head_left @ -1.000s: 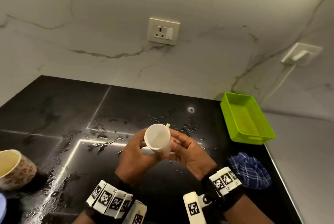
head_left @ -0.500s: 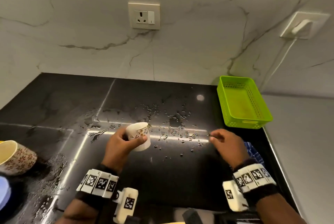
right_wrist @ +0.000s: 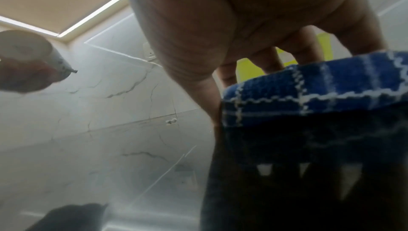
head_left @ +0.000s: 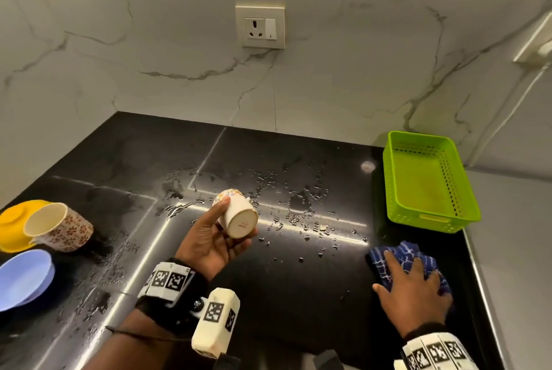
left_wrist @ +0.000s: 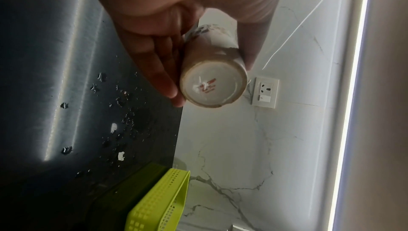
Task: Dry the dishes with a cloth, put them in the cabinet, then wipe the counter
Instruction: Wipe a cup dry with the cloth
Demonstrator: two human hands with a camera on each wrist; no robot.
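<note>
My left hand [head_left: 228,224] grips a small white cup [head_left: 240,218] with a floral band and holds it tilted above the wet black counter [head_left: 298,295]. The cup's base faces me. In the left wrist view the thumb and fingers wrap the sides of the cup [left_wrist: 213,84]. My right hand [head_left: 409,283] rests with spread fingers on a crumpled blue checked cloth [head_left: 400,250] near the counter's right edge. The right wrist view shows the fingers coming down onto the top of the cloth [right_wrist: 320,91]; the cup [right_wrist: 24,46] shows at the far left.
A green perforated basket [head_left: 430,181] stands empty at the back right. At the left edge a floral mug [head_left: 59,227] lies on its side against a yellow bowl [head_left: 12,220], with a pale blue bowl [head_left: 24,277] in front. Water drops [head_left: 298,205] cover mid-counter.
My right hand has let go of the cup and moved right and down onto the blue cloth. My left hand keeps the cup alone and has turned its base toward me.
</note>
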